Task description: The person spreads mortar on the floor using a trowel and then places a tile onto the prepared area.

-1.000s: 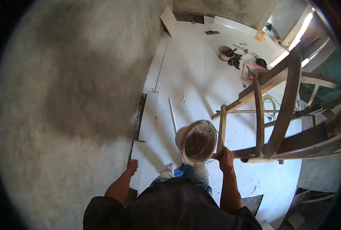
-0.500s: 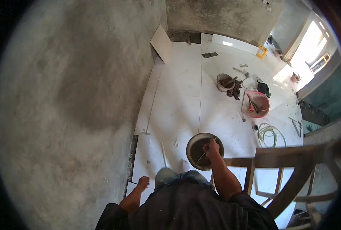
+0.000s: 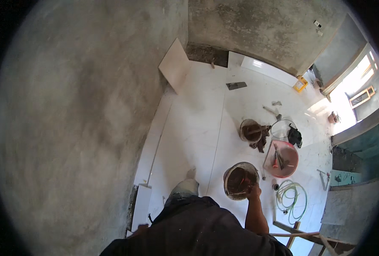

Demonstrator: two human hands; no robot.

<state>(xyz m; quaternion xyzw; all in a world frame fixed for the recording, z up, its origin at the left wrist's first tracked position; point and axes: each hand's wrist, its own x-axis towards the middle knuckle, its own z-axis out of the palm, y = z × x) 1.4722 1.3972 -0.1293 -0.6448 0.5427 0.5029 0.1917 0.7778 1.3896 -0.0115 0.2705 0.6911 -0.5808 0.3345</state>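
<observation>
Hands were apart. The right hand [image 3: 253, 192] was closed at the right side of a round grey bucket [image 3: 239, 179] with a brown-coated inside; whether it gripped rim or handle could not be made out. The left hand [image 3: 141, 228] was a dark blur beside the body, near the floor's left edge; its grip could not be told.

Bucket position: in front of the body, right of the middle of the white tiled floor [image 3: 189, 128], seemingly held above it. Fill level unclear.

Risks, as judged:
1. One-sided hold. With support at one side only, the bucket could tip and drop any loose contents onto the tiles.
2. Crowding. The round red plastic basin [image 3: 291, 171] with tools in it lay just beyond, toward the floor's right edge; a wide swing could knock it.
3. Tripping. The loosely coiled green hose [image 3: 303, 205] lay nearer that same edge; a step to the right could catch a loop.
4. Breakage. A square beige tile [image 3: 175, 66] leaned on the wall at the floor's far left corner; a bump could make it slide.
</observation>
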